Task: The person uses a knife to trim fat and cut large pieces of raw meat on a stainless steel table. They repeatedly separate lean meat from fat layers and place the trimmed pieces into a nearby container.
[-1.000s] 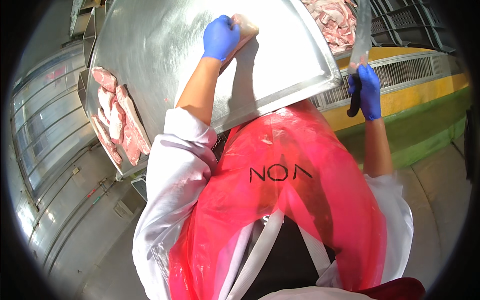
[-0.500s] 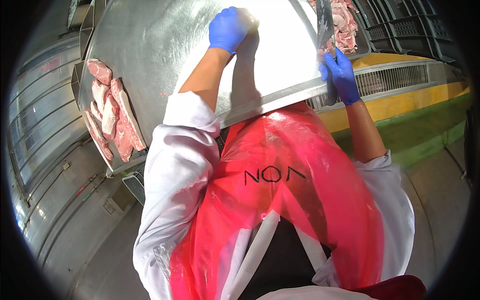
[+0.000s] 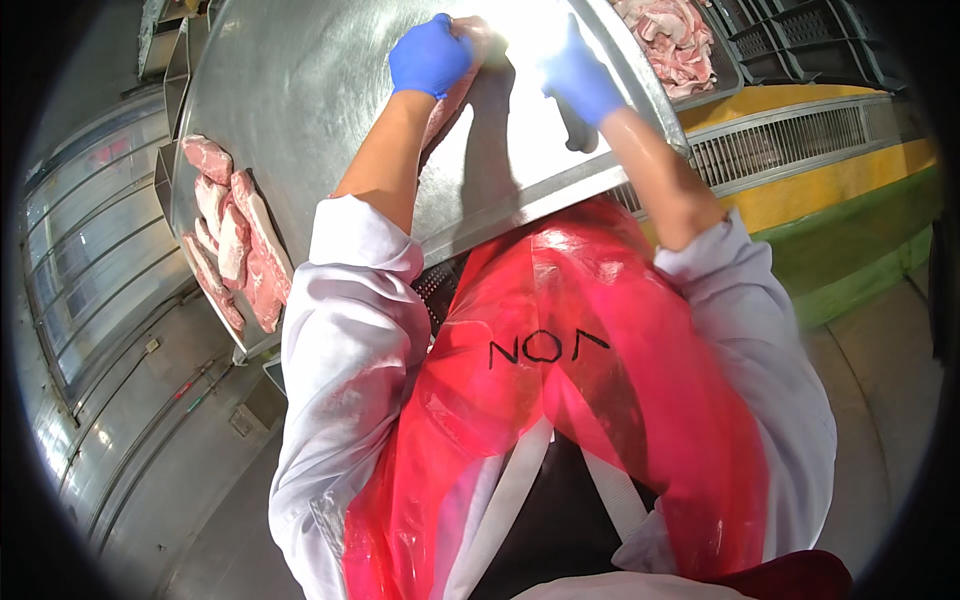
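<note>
So the left hand (image 3: 430, 56) has its gloved fingers wrapped over a long strip of meat (image 3: 447, 110) lying on the far part of the metal table (image 3: 310, 120), and the right hand (image 3: 585, 80) is just beside it, gripping a knife by its black handle (image 3: 579, 132), though glare swallows the blade. There's also a bunch of cut pieces (image 3: 235, 235) near the table's left edge, plus pale trimmings (image 3: 672, 48) in a dark tray off the right side.
</note>
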Demonstrator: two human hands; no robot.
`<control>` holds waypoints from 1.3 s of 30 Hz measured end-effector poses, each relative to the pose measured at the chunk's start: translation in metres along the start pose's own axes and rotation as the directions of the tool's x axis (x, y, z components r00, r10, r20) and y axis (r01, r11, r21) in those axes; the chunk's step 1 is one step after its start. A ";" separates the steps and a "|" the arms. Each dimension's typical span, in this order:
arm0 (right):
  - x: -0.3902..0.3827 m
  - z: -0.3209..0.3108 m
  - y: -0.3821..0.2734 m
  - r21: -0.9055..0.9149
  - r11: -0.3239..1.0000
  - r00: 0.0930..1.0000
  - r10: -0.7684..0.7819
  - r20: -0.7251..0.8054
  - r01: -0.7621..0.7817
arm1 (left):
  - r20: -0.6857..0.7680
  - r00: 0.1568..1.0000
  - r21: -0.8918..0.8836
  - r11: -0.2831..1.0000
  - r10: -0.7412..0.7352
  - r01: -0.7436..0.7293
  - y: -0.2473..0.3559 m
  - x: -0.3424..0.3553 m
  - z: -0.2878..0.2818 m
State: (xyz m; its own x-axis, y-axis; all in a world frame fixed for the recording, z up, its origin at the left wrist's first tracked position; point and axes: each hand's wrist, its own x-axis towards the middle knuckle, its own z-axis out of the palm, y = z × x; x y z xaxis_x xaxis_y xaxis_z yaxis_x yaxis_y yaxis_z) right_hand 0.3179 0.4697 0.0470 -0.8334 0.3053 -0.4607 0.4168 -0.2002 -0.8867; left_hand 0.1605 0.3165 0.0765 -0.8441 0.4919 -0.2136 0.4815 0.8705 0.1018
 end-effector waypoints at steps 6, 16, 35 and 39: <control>0.044 0.031 0.011 0.131 0.991 0.959 -0.044 0.280 0.007 | -0.012 0.998 -0.037 0.997 -0.062 0.062 0.003 0.006 -0.003; 0.036 0.046 0.010 -0.039 0.987 0.941 -0.138 0.309 0.157 | -0.196 0.980 -0.155 0.986 0.034 -0.065 -0.016 0.014 0.011; 0.017 0.084 0.071 -0.152 0.965 0.873 -0.118 0.472 0.213 | -0.393 0.755 -0.885 0.440 -0.526 -0.154 0.038 -0.046 0.004; 0.043 0.087 0.118 0.213 0.937 0.761 0.079 0.644 -0.277 | -0.539 0.515 -0.838 0.488 -0.667 -0.244 0.035 -0.036 0.007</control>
State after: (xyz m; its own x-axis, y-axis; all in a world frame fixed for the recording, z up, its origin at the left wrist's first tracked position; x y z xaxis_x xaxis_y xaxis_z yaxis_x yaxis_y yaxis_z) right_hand 0.2993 0.3779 -0.0735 -0.8352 -0.3827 -0.3950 0.5441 -0.4707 -0.6945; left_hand 0.2094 0.3288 0.0808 -0.8829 -0.3181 0.3454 0.2434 0.3190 0.9160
